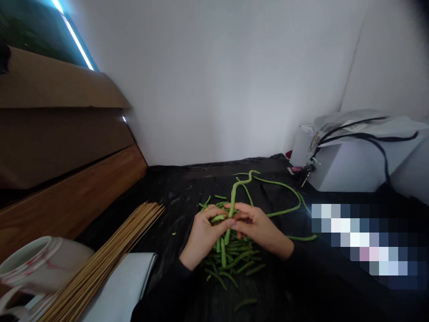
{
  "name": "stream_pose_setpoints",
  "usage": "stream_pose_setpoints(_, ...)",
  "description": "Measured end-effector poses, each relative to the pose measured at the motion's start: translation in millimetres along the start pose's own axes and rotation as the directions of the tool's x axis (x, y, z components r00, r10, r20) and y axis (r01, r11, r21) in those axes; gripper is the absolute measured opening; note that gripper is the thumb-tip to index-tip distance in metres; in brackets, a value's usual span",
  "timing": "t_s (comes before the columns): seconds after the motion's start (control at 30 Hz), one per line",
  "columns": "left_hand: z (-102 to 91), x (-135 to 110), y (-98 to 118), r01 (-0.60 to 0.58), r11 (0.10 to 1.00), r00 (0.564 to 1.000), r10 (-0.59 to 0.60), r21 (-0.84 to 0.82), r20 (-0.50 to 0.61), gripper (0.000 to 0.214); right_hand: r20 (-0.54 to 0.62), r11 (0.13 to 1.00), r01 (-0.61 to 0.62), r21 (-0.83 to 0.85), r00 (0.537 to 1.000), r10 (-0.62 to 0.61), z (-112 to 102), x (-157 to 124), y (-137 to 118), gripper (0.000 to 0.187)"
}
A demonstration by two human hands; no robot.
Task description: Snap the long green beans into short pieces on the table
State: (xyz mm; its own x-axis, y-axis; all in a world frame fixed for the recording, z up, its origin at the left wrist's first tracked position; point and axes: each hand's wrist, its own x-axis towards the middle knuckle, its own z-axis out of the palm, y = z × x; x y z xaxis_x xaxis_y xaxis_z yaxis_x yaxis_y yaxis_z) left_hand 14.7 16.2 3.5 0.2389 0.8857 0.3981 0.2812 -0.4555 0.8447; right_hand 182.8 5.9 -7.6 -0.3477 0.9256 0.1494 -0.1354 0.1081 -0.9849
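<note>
A long green bean (233, 197) runs between my hands, its thick end pointing down toward me and its far part bending away over the black sheet. My left hand (205, 228) is closed on it with thumb and fingers, and a short bean piece also shows at that hand. Close beside it, my right hand (256, 225) pinches the same bean. Beneath both hands lies a pile of short bean pieces (239, 257), partly hidden by them. More whole long beans (295, 192) curve across the sheet to the right.
The black plastic sheet (174, 188) covers the table up to the white wall. At left are a bundle of thin sticks (124, 237), a white mug (63, 259), a folded white sheet (124, 281) and a cardboard box (56, 138). A white box (348, 165) with black cords stands right.
</note>
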Motion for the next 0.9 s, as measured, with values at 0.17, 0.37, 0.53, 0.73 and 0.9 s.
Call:
stream_pose_setpoints(0.17,-3.3,-2,4,-0.014,0.999,0.996,0.011,0.031,0.085,0.014,-0.031,0.993,0.040,0.110,0.999,-0.036,-7,-2,-5,0.030)
stream_pose_setpoints(0.37,-1.4,-5,7,-0.128,0.987,0.976,0.109,0.096,0.186,0.017,-0.060,0.950,0.022,0.310,0.998,-0.004,-13,-3,-5,0.017)
stream_pose_setpoints(0.53,-0.4,-7,6,-0.138,0.975,0.983,0.114,0.173,0.141,0.018,-0.124,0.970,0.062,0.237,0.992,-0.033,-10,-1,-2,0.015)
stream_pose_setpoints(0.73,-1.6,-9,7,-0.211,0.930,0.972,0.166,0.301,0.168,0.011,-0.158,0.929,0.033,0.369,0.987,0.028,-10,0,-2,0.018)
stream_pose_setpoints(0.9,1.1,-9,11,-0.218,0.965,0.975,0.210,0.149,0.070,0.013,-0.195,0.877,0.018,0.481,0.977,0.087,-11,0,-1,0.020)
